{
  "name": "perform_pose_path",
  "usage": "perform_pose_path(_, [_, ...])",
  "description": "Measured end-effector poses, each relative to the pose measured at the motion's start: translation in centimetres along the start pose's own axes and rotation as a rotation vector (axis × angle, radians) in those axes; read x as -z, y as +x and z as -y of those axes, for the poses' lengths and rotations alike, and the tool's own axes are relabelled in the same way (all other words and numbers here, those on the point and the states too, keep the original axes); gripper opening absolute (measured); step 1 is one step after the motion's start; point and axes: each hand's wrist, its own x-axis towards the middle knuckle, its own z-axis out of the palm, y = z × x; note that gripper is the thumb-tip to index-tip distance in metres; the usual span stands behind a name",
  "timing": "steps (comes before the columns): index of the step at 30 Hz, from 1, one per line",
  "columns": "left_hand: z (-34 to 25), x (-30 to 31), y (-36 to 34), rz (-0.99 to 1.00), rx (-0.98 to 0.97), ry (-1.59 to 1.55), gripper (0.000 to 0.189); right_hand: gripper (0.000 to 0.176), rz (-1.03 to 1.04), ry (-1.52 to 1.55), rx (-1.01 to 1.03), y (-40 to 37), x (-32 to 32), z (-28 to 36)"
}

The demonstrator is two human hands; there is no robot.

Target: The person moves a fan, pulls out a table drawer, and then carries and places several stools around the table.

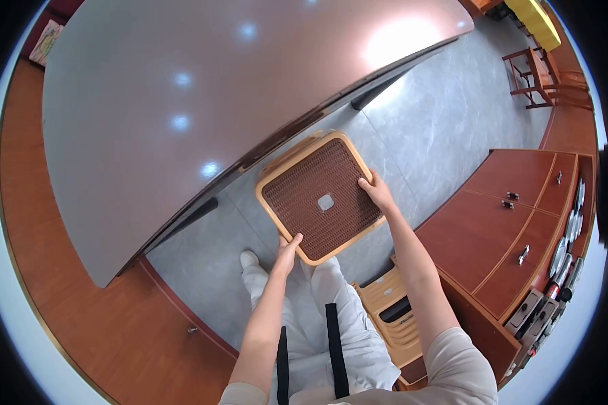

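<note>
A square stool [304, 179] with a brown woven-look seat, a tan rim and a pale square in the middle is held up in front of my legs, close to the table edge. My left hand [287, 254] grips its near-left rim, thumb on top. On the right rim, my right hand [377, 191] is closed in the same way, thumb over the seat edge. My other fingers are hidden under the rim, and the stool's legs are mostly out of sight.
A large glossy table [142, 135] fills the upper left. Another tan plastic piece of furniture [392, 317] stands beside my right leg. Reddish cabinets [493, 223] with small items on top line the right side. A wooden chair [537, 77] stands farther back.
</note>
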Motion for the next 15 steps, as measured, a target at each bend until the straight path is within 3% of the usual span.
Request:
perform_pose_path(3, [-3.5, -1.6, -2.5, -0.062, 0.13, 0.18, 0.073, 0.054, -0.101, -0.147, 0.038, -1.6, -0.3, 0.1])
perform_pose_path(6, [-5.4, -1.8, -6.4, -0.012, 0.06, 0.172, 0.055, 0.048, -0.293, -0.301, 0.125, -4.3, -0.7, -2.1])
perform_pose_path(9, [-9.1, -1.8, -12.7, 0.067, 0.017, 0.217, 0.041, 0.038, -0.23, -0.346, 0.105, -9.0, 0.3, -4.2])
perform_pose_path(10, [-10.6, -2.1, -14.9, 0.125, 0.018, 0.229, 0.036, 0.039, -0.116, -0.323, -0.114, -11.5, 0.7, -3.2])
perform_pose_path(11, [-12.5, -2.5, -16.8, 0.121, -0.011, 0.227, 0.036, 0.042, -0.121, -0.322, -0.054, -13.2, 0.1, -7.3])
perform_pose_path(12, [-14.2, -2.8, -19.1, 0.163, -0.035, 0.185, 0.031, 0.044, -0.03, -0.311, -0.117, -15.4, -0.2, -8.4])
perform_pose_path(15, [-20.6, -3.3, -26.9, 0.242, -0.202, 0.104, 0.026, 0.039, 0.108, -0.423, -0.234, -24.2, -1.4, -6.7])
